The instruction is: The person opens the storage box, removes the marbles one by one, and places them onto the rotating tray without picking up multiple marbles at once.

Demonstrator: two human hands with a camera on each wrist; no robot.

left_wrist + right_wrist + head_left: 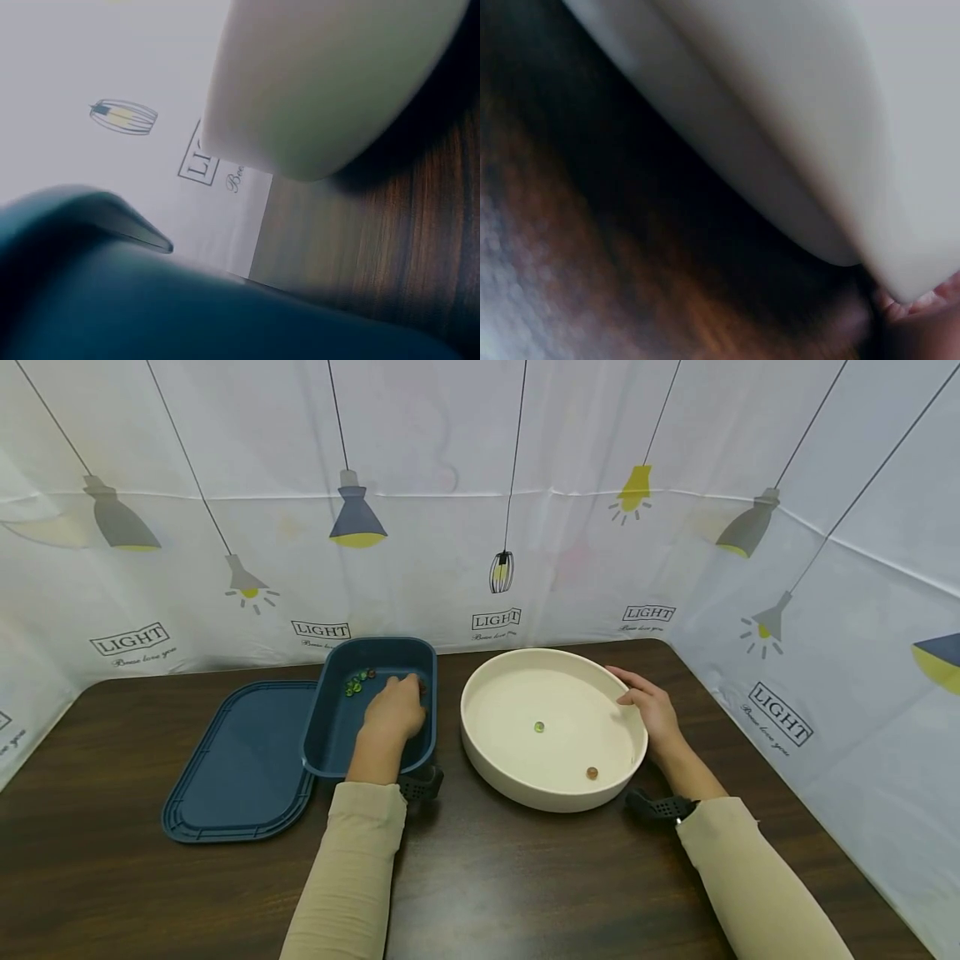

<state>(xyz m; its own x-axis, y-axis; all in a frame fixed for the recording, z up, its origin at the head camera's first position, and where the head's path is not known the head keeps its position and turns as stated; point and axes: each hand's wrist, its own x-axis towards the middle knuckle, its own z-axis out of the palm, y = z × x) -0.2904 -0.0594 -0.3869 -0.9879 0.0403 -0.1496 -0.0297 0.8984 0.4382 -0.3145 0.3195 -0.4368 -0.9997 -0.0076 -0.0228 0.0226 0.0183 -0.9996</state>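
My left hand (395, 703) reaches down into a deep dark-blue rectangular container (324, 752). Its fingertips are hidden behind the back of the hand, so I cannot tell whether they pinch anything. Several green glass marbles (354, 685) and a brown one (371, 674) lie left of the fingers; something brown shows just right of them. With my right hand (654, 710) I hold the right rim of a wide, round cream basin (517, 789). Inside that basin sit a green marble (539, 727) and a brown marble (592, 772), apart from each other.
A flat blue lid (240, 768) lies left of the container, against its side. Everything stands on a dark wood table (495, 885). Behind and to the right hangs a white sheet (435, 568) printed with lamps. Black wrist cameras touch neither marble.
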